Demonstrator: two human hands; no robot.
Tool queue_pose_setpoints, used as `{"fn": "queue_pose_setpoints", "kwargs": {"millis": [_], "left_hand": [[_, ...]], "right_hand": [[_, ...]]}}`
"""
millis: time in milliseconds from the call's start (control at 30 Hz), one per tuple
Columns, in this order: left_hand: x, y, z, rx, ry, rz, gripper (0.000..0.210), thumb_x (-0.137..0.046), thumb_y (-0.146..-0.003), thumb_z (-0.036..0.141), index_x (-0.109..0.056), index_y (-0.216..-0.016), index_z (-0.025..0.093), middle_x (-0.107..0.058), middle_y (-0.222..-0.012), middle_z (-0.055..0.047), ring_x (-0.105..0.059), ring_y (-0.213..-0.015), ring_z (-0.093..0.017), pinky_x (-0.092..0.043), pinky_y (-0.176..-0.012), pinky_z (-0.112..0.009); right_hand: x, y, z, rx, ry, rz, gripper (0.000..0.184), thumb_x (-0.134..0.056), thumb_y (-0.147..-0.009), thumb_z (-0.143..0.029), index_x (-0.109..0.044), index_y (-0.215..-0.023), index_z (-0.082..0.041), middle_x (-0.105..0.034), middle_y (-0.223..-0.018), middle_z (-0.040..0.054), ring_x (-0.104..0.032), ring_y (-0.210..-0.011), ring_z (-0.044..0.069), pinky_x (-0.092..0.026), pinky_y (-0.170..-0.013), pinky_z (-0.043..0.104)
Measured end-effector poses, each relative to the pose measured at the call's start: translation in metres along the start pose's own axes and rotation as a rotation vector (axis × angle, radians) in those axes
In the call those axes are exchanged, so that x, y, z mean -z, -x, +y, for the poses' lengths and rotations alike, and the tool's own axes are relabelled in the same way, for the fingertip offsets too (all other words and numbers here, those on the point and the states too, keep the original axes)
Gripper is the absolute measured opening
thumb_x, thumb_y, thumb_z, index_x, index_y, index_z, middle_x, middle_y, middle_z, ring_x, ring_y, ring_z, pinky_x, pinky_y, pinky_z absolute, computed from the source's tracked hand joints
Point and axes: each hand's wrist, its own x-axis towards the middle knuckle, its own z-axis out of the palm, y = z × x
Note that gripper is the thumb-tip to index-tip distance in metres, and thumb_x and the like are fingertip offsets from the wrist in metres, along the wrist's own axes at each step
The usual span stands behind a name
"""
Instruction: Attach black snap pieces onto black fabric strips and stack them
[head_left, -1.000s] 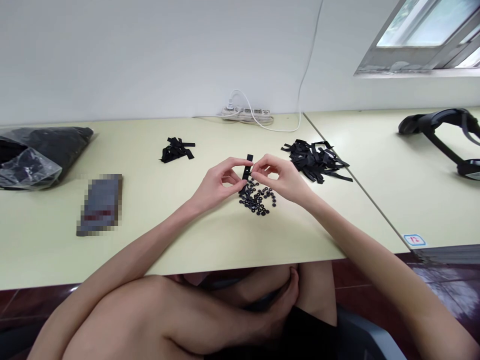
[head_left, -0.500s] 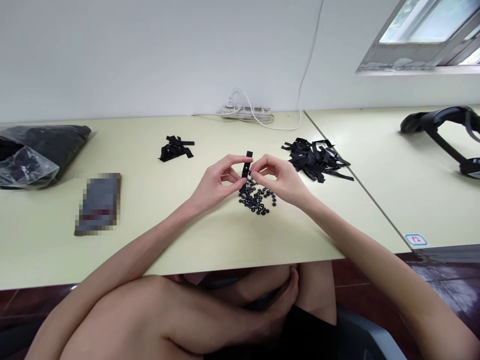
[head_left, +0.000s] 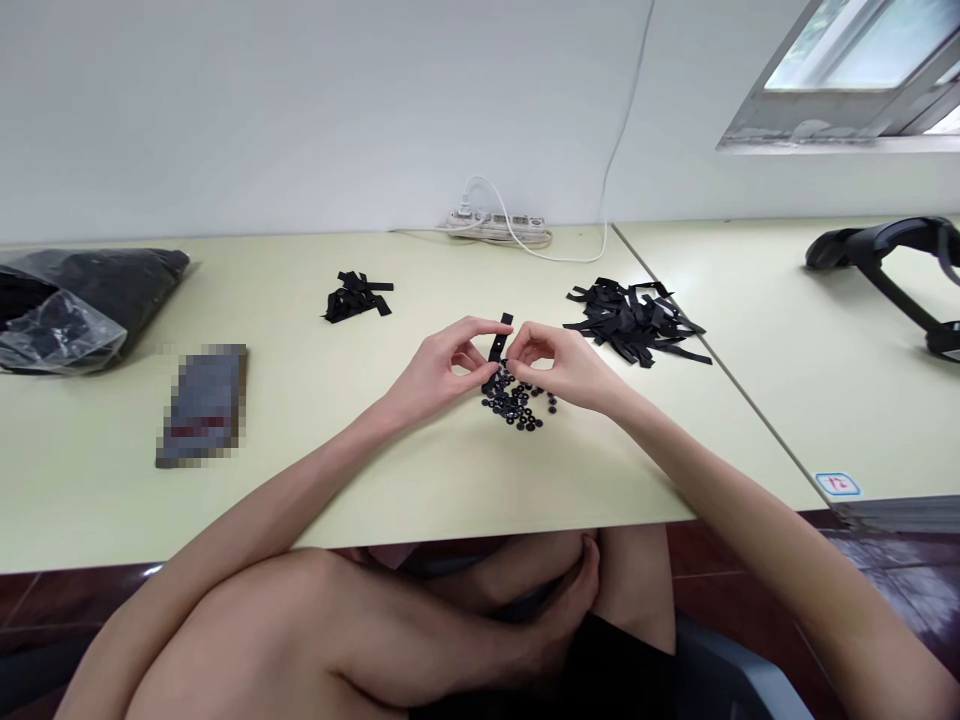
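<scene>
Between the thumb and fingers of my left hand is a short black fabric strip, held upright with a small pale spot or hole on it. My right hand is pinched closed just right of the strip, its fingertips close to the strip's edge. Whatever sits in that pinch is too small and hidden to make out. Right below both hands lies a loose heap of small round black snap buttons, partly covered by the fingers and the strip.
Black strips form a small pile at the left back and a larger pile at the right. A power strip with a white cable lies by the wall. A plastic bag, a blurred flat object and a black headset also rest here.
My right hand's fingertips have dropped slightly relative to the strip. The strip stays in my left hand. The whole view has shifted a little.
</scene>
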Motion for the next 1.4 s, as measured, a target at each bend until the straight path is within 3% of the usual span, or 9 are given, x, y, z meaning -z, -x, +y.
{"fn": "queue_pose_setpoints", "kwargs": {"millis": [400,567,667,833,1033,1400], "left_hand": [[-0.001,0.0,0.006,-0.004,0.045,-0.003,0.038,-0.076,-0.103,0.028,-0.075,-0.141,0.028,-0.077,-0.139,-0.006,-0.077,-0.089,-0.012,-0.069,-0.09,-0.03],[0.0,-0.001,0.007,0.02,0.051,0.029,0.033,-0.078,-0.105,0.036,-0.079,-0.137,0.029,-0.076,-0.147,-0.006,-0.076,-0.12,-0.02,-0.068,-0.097,-0.031],[0.001,-0.001,0.007,0.012,0.059,0.054,0.032,-0.078,-0.105,0.038,-0.081,-0.136,0.029,-0.078,-0.146,-0.006,-0.075,-0.128,-0.023,-0.067,-0.106,-0.037],[-0.001,-0.001,0.007,-0.005,0.097,0.101,0.027,-0.081,-0.104,0.036,-0.085,-0.13,0.026,-0.083,-0.139,-0.007,-0.077,-0.129,-0.023,-0.063,-0.12,-0.043],[-0.001,-0.001,0.006,0.07,0.177,0.116,0.032,-0.087,-0.099,0.041,-0.087,-0.126,0.024,-0.084,-0.134,-0.008,-0.081,-0.116,-0.023,-0.066,-0.118,-0.045],[0.0,0.0,0.008,0.061,0.163,0.117,0.036,-0.09,-0.098,0.042,-0.087,-0.13,0.026,-0.085,-0.137,-0.007,-0.083,-0.117,-0.024,-0.067,-0.115,-0.043]], "right_hand": [[-0.009,0.001,-0.004,0.087,-0.111,0.094,0.01,-0.076,-0.087,-0.023,-0.067,-0.085,-0.025,-0.073,-0.088,0.0006,-0.071,-0.082,0.019,-0.063,-0.086,0.042],[-0.009,0.001,-0.005,0.099,-0.116,0.09,0.01,-0.076,-0.09,-0.021,-0.067,-0.087,-0.025,-0.074,-0.09,0.0015,-0.071,-0.082,0.019,-0.063,-0.086,0.041],[-0.01,0.001,-0.003,0.126,-0.116,0.105,0.01,-0.077,-0.092,-0.024,-0.068,-0.088,-0.025,-0.077,-0.09,0.0016,-0.072,-0.082,0.019,-0.064,-0.086,0.04],[-0.012,0.002,0.0,0.159,-0.1,0.142,0.009,-0.078,-0.093,-0.024,-0.069,-0.089,-0.025,-0.078,-0.09,0.0011,-0.074,-0.082,0.018,-0.065,-0.088,0.039],[-0.015,0.003,-0.002,0.196,-0.061,0.162,0.01,-0.078,-0.093,-0.024,-0.069,-0.09,-0.025,-0.078,-0.089,0.0006,-0.075,-0.08,0.018,-0.066,-0.085,0.039],[-0.016,0.004,-0.002,0.189,-0.066,0.182,0.011,-0.08,-0.097,-0.029,-0.072,-0.09,-0.025,-0.08,-0.091,0.0014,-0.076,-0.08,0.019,-0.067,-0.086,0.04]]}}
